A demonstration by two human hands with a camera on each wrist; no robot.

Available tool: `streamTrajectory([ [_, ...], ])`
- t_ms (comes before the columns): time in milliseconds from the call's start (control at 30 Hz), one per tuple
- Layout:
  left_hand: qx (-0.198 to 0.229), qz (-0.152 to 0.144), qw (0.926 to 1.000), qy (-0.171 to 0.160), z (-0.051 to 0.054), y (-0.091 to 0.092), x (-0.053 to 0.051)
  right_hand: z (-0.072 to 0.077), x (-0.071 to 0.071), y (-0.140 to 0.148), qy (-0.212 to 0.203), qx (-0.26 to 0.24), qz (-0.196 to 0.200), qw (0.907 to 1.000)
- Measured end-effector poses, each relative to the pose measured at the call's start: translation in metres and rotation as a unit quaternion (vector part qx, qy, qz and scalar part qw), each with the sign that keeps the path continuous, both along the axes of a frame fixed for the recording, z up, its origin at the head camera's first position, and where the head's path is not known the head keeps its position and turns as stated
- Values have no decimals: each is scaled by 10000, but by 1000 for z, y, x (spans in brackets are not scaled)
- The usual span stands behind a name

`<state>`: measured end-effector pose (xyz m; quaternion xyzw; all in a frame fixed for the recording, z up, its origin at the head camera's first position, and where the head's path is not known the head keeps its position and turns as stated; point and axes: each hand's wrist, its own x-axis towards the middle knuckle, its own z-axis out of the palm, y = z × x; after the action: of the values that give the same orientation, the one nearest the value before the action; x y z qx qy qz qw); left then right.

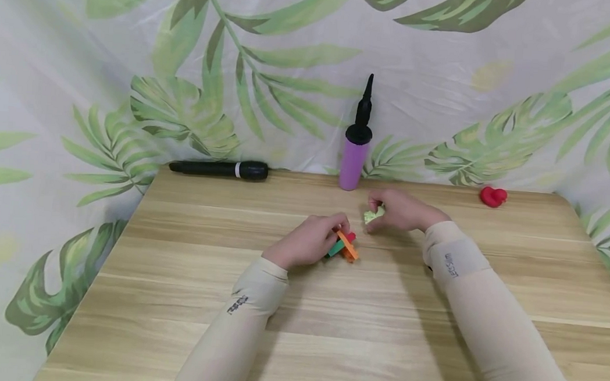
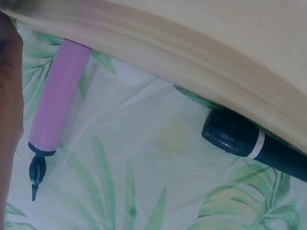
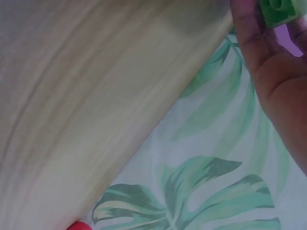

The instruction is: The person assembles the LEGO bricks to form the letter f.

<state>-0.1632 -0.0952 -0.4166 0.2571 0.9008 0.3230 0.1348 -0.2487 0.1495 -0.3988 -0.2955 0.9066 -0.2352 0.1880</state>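
Near the middle of the wooden table (image 1: pixel 214 301), my left hand (image 1: pixel 307 240) grips a small joined cluster of toy building bricks (image 1: pixel 350 248) in orange, teal green and red. A light green building brick (image 1: pixel 373 215) is pinched between the thumb and fingers of my right hand (image 1: pixel 400 210), a little farther back and to the right. In the right wrist view the hollow underside of this green brick (image 3: pixel 279 12) shows at the top right corner. The left wrist view catches only part of my left hand (image 2: pixel 10 105) along its edge; the bricks are out of sight there.
A purple hand pump (image 1: pixel 354 158) with a black nozzle stands upright at the table's back edge. A black microphone-like stick (image 1: pixel 217 168) with a white band lies at the back left. Toward the back right sits a small red rounded toy (image 1: pixel 493 197). Leaf-patterned cloth (image 1: pixel 291 67) hangs behind.
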Motion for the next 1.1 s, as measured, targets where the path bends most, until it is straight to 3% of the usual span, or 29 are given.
streamTrajectory([
  [167,124,-39,9994,-318,4,1,1,-4,2,4,103,-58,-141,9998],
  [300,352,0,9993,-155,6,3,0,-5,8,6,-334,-596,-490,9965],
  [433,650,236,9976,84,7,4,0,-4,17,5,-1249,-1539,-888,9761],
  [567,883,418,9951,-126,9,4,0,2,27,0,-1714,-2004,-1058,9588],
  [700,1355,579,9870,-638,11,2,1,5,33,-3,-1587,-1965,-1069,9617],
  [800,1570,784,9815,-762,12,0,1,3,34,-2,-1521,-1881,-1134,9637],
  [967,953,882,9907,-412,13,0,0,-1,32,3,-1247,-1517,-1376,9708],
  [1100,180,415,9986,-259,15,1,1,-4,29,9,-1048,-1320,-1534,9737],
])
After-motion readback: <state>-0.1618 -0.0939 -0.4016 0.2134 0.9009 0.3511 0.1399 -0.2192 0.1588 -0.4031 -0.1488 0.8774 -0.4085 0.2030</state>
